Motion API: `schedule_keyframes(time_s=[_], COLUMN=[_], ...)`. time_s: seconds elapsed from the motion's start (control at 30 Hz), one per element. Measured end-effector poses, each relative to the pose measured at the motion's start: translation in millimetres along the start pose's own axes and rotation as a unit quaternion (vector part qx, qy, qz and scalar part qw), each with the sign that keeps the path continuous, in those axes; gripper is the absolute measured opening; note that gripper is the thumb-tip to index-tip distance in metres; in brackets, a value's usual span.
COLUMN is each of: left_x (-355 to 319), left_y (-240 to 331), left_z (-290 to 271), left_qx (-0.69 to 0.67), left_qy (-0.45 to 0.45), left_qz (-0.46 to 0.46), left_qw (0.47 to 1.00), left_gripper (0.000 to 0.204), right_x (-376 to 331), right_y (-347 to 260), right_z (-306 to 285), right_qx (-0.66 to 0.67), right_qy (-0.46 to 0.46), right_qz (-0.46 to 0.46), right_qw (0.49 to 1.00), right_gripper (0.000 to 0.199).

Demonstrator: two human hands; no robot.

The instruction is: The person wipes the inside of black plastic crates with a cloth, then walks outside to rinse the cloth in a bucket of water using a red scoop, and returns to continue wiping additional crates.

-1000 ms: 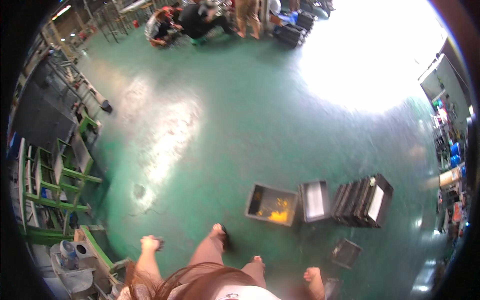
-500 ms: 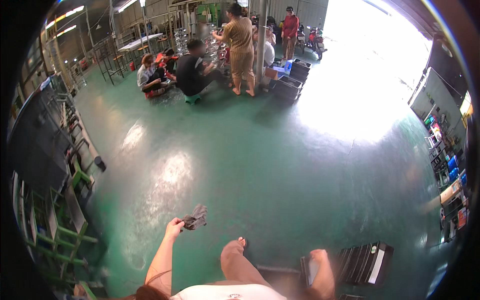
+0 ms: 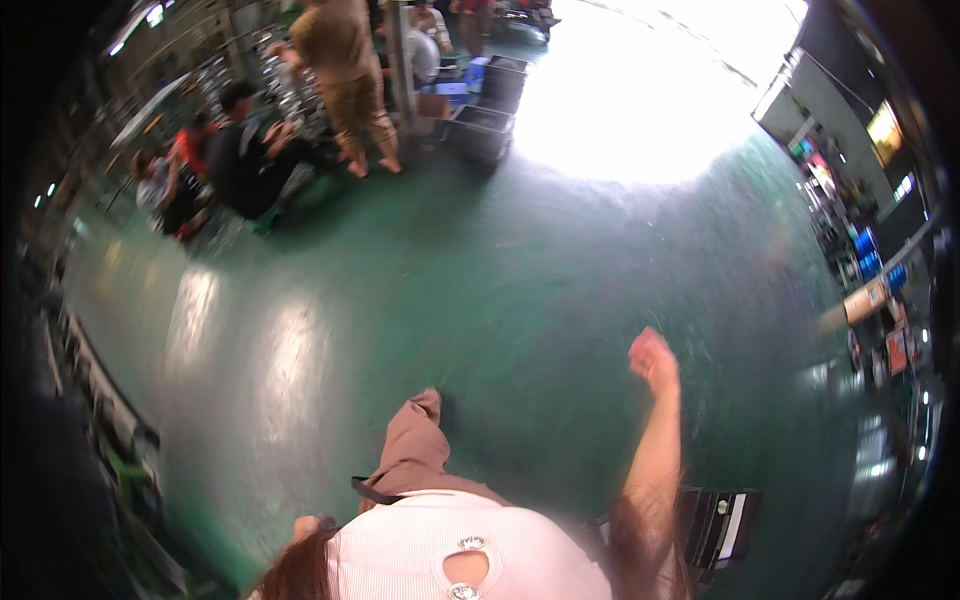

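My right hand [image 3: 653, 360] swings out in front over the green floor, its fingers curled in, with nothing visible in them. Motion softens its outline. At the lower left, only a small part of my left hand [image 3: 306, 527] shows beside my body and hair; its fingers are hidden, so I cannot see what it holds. Below my right forearm stands a stack of black crates [image 3: 722, 525] with a white strip, partly covered by the arm. One brown trouser leg [image 3: 413, 440] is stepping ahead.
Several people sit or stand at the far left, near a pole [image 3: 399, 70]. Black crates [image 3: 480, 133] stand right of the pole, by a bright doorway. Green frames [image 3: 125, 468] line the left side; shelves with blue containers [image 3: 868, 262] line the right.
My view has turned right and moved forward. My right hand has swung forward and up; my left hand, which held a grey cloth-like glove, has dropped back beside my body, mostly hidden.
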State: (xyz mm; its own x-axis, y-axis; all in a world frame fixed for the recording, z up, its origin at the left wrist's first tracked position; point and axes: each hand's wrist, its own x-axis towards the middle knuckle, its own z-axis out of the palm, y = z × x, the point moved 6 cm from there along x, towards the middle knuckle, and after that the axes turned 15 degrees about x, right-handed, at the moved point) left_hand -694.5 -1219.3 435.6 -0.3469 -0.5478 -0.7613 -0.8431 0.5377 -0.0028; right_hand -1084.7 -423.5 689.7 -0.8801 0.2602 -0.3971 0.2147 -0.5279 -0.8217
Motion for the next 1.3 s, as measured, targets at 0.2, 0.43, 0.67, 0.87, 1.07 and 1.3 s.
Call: schedule_keyframes(time_s=[0.2, 0.43, 0.67, 0.87, 1.07, 1.3], left_x=[120.9, 74.5, 21.4, 98.6, 99.4, -32.4], left_y=[372.4, 942.7, 1174.8, 1162.6, 1349.2, 1893.7], left_z=[-132.7, -248.2, -189.8, -167.9, -146.6, -113.7], left_qx=[-0.184, -0.095, 0.073, 0.116, 0.245, 0.261], left_qy=[-0.020, -0.014, 0.099, 0.111, 0.024, 0.108], left_qz=[0.155, 0.367, 0.424, 0.223, 0.133, 0.470], left_qw=[0.970, 0.925, 0.897, 0.962, 0.960, 0.836], left_gripper=[0.015, 0.013, 0.027, 0.040, 0.039, 0.036], right_x=[-8.9, 31.0, 347.9, 674.5, 856.4, 851.0], right_y=[152.1, 154.8, 40.0, -242.2, -279.6, -310.8], right_z=[-91.7, -88.9, -187.8, -65.9, -112.1, -235.4], right_qx=[-0.554, -0.364, -0.453, -0.290, -0.326, -0.222], right_qy=[0.109, 0.121, 0.189, 0.170, 0.168, 0.301], right_qz=[0.406, 0.341, 0.277, -0.028, 0.004, 0.340], right_qw=[0.719, 0.858, 0.826, 0.941, 0.930, 0.863], right_gripper=[0.049, 0.037, 0.024, 0.020, 0.020, 0.022])
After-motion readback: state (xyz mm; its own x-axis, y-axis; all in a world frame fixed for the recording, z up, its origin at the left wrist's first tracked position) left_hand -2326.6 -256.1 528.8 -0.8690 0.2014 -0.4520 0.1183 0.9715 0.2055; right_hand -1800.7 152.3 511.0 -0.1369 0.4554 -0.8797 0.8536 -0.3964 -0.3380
